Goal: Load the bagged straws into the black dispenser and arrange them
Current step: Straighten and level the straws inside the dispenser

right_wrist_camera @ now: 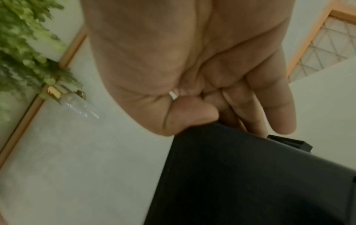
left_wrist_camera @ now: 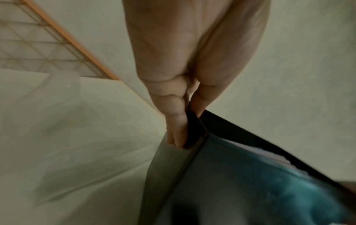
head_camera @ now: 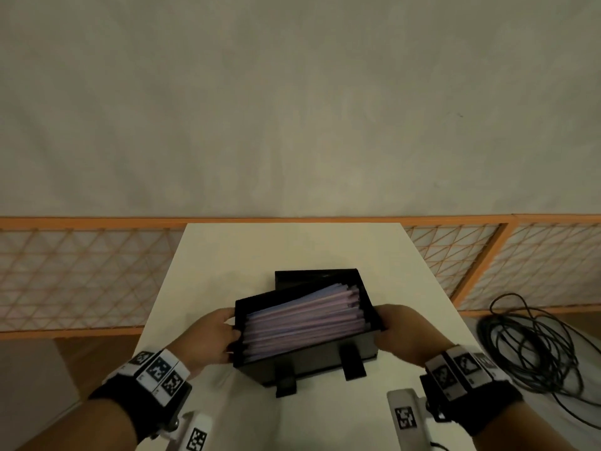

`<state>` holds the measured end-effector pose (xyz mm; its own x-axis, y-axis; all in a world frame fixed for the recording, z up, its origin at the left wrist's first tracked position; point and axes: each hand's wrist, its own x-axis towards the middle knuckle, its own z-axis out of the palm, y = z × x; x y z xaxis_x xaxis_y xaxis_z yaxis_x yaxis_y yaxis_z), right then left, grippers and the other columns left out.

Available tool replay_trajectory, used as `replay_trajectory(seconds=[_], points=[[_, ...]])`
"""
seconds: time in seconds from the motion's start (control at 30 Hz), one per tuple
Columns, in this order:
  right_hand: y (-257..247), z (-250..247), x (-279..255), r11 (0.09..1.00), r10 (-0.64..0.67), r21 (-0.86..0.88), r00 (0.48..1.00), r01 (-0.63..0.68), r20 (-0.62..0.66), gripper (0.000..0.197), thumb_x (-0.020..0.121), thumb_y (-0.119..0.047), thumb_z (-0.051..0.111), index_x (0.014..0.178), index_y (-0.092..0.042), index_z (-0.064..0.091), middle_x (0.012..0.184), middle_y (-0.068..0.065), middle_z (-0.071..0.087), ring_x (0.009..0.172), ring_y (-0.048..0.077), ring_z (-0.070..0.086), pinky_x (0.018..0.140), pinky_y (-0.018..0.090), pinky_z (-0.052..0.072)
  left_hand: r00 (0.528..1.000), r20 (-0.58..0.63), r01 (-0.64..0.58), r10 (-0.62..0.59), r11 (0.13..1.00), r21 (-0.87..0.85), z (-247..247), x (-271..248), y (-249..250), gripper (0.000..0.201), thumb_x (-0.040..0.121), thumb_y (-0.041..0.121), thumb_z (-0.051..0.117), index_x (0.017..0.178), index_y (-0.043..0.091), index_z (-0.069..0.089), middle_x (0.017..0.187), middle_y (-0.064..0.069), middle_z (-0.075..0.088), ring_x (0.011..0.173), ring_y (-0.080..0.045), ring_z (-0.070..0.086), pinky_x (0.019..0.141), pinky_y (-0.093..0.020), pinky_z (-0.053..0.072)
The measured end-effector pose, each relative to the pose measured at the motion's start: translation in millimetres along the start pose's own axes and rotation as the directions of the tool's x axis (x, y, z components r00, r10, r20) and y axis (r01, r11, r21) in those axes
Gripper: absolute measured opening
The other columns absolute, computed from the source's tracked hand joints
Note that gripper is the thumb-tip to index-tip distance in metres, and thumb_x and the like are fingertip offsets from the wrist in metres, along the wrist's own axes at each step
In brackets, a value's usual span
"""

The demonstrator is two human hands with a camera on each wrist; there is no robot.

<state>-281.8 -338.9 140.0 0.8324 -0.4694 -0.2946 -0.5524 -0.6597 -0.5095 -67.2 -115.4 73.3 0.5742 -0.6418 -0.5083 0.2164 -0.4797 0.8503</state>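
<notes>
The black dispenser (head_camera: 309,333) is held tilted between the two hands above the white surface (head_camera: 292,242), its open top full of pale purple straws (head_camera: 302,319) lying a little askew; tipped further or shaken too hard, the loose straws could slide toward the low end and spill over the rim, or the box could slip from the hold. The left hand (head_camera: 211,340) pinches the box's left wall, thumb inside and fingers (left_wrist_camera: 176,121) pressed together outside. The right hand (head_camera: 400,333) clasps the right end, thumb on the top edge and fingers (right_wrist_camera: 269,99) curled down its far side.
</notes>
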Motion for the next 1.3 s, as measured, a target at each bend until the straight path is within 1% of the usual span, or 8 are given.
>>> replay_trajectory(seconds=[0.23, 0.53, 0.8, 0.9, 0.97, 1.03, 1.13, 1.3], points=[[-8, -3, 3, 0.996, 0.0, -0.089, 0.997, -0.007, -0.078, 0.055, 0.075, -0.017, 0.053, 0.127, -0.034, 0.052, 0.113, -0.006, 0.065, 0.101, 0.016, 0.06, 0.082, 0.026, 0.05, 0.994, -0.072, 0.071, -0.081, 0.99, -0.123, 11, 4, -27, 0.037, 0.092, -0.009, 0.043, 0.124, 0.009, 0.046, 0.093, -0.021, 0.06, 0.075, -0.028, 0.059, 0.055, -0.031, 0.054], [-8, -1, -2, 0.991, -0.096, -0.103, 0.99, 0.085, -0.104, 0.053, 0.08, -0.006, 0.05, 0.126, -0.031, 0.055, 0.099, -0.011, 0.059, 0.092, 0.012, 0.058, 0.071, 0.016, 0.045, 0.992, -0.104, 0.069, -0.07, 0.997, -0.02, 7, -3, -26, 0.036, 0.09, -0.012, 0.04, 0.122, 0.004, 0.044, 0.089, -0.021, 0.056, 0.067, -0.025, 0.055, 0.057, -0.031, 0.049], [27, 42, 2, 0.986, 0.152, 0.054, 0.987, -0.155, 0.043, 0.004, 0.057, -0.014, 0.053, 0.058, -0.015, 0.056, 0.058, 0.002, 0.055, 0.055, 0.017, 0.052, 0.055, 0.027, 0.041, 0.996, -0.071, -0.038, 0.061, 0.957, 0.288, -8, -3, -1, 0.028, 0.091, -0.004, 0.044, 0.114, 0.008, 0.054, 0.067, -0.008, 0.059, 0.056, -0.019, 0.056, 0.049, -0.026, 0.046], [27, 44, 3, 0.979, 0.205, -0.001, 0.976, -0.206, 0.077, 0.01, 0.064, -0.014, 0.053, 0.069, -0.011, 0.06, 0.068, 0.005, 0.058, 0.067, 0.021, 0.058, 0.062, 0.032, 0.046, 0.994, -0.059, -0.061, 0.088, 0.93, 0.362, -7, -4, 0, 0.033, 0.09, -0.001, 0.046, 0.121, 0.01, 0.053, 0.068, -0.006, 0.061, 0.059, -0.019, 0.059, 0.05, -0.027, 0.049], [22, 37, 2, 0.972, 0.216, -0.103, 0.976, -0.211, 0.035, 0.026, 0.078, -0.016, 0.054, 0.101, -0.013, 0.065, 0.096, 0.005, 0.063, 0.098, 0.021, 0.062, 0.08, 0.03, 0.047, 0.995, -0.055, -0.059, 0.086, 0.923, 0.379, -5, -4, -2, 0.041, 0.089, 0.003, 0.05, 0.129, 0.011, 0.049, 0.084, -0.009, 0.065, 0.074, -0.023, 0.063, 0.063, -0.032, 0.055], [6, 26, -1, 0.963, 0.163, -0.204, 0.983, -0.178, -0.086, 0.045, 0.085, -0.02, 0.052, 0.13, -0.019, 0.052, 0.127, 0.002, 0.057, 0.121, 0.02, 0.052, 0.098, 0.029, 0.043, 0.967, -0.081, -0.137, 0.241, 0.764, 0.631, -2, -7, 0, 0.044, 0.088, 0.011, 0.054, 0.132, 0.014, 0.047, 0.113, -0.007, 0.06, 0.101, -0.024, 0.061, 0.084, -0.03, 0.049], [-28, 23, 7, 0.925, -0.138, -0.369, 0.984, 0.089, -0.108, 0.037, 0.084, -0.017, 0.05, 0.118, -0.021, 0.063, 0.122, 0.003, 0.059, 0.115, 0.023, 0.056, 0.096, 0.032, 0.046, 0.87, 0.122, -0.3, 0.478, 0.318, 0.899, 12, -15, 17, 0.033, 0.083, 0.02, 0.057, 0.117, 0.019, 0.057, 0.117, 0.0, 0.053, 0.108, -0.02, 0.052, 0.089, -0.028, 0.044], [-70, 57, 32, 0.745, -0.084, -0.591, 0.923, 0.309, 0.375, 0.034, 0.092, -0.028, 0.05, 0.113, -0.008, 0.066, 0.117, 0.013, 0.065, 0.109, 0.031, 0.06, 0.09, 0.034, 0.046, 0.969, 0.24, -0.236, 0.061, -0.063, 0.97, 50, 1, 42, 0.022, 0.081, 0.018, 0.06, 0.097, 0.008, 0.069, 0.083, -0.009, 0.063, 0.081, -0.027, 0.062, 0.072, -0.033, 0.051]])
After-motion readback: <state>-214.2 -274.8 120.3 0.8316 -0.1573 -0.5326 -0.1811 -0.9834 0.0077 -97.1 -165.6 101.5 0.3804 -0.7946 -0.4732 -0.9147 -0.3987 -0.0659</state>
